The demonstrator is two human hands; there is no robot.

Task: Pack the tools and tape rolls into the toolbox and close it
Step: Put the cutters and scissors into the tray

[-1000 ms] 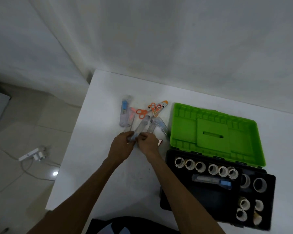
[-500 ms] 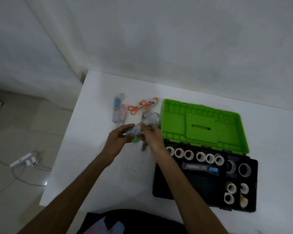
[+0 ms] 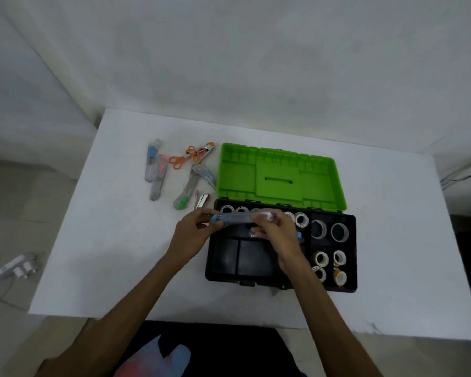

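Observation:
A black toolbox point(image 3: 223, 276) with a green lid point(image 3: 282, 178) lies open on the white table point(image 3: 114, 248). Several tape rolls point(image 3: 328, 231) fill its back and right compartments. Both hands hold one clear cutter with a blue end point(image 3: 233, 218) level over the box's back left part: my left hand point(image 3: 195, 235) grips the blue end, my right hand point(image 3: 276, 231) the other end. More packaged cutters point(image 3: 155, 170), a green-tipped cutter point(image 3: 184, 198), orange scissors point(image 3: 186, 157) and a small stapler point(image 3: 201, 201) lie left of the lid.
A wall runs behind the table. On the floor at the left lies a white power strip point(image 3: 10, 269) with a cable. The table's left edge is close to the loose tools. Dark clothing shows at the bottom.
Both hands lifted the blue-ended cutter from the pile left of the lid and carried it right, over the open toolbox. The camera view also shifted right.

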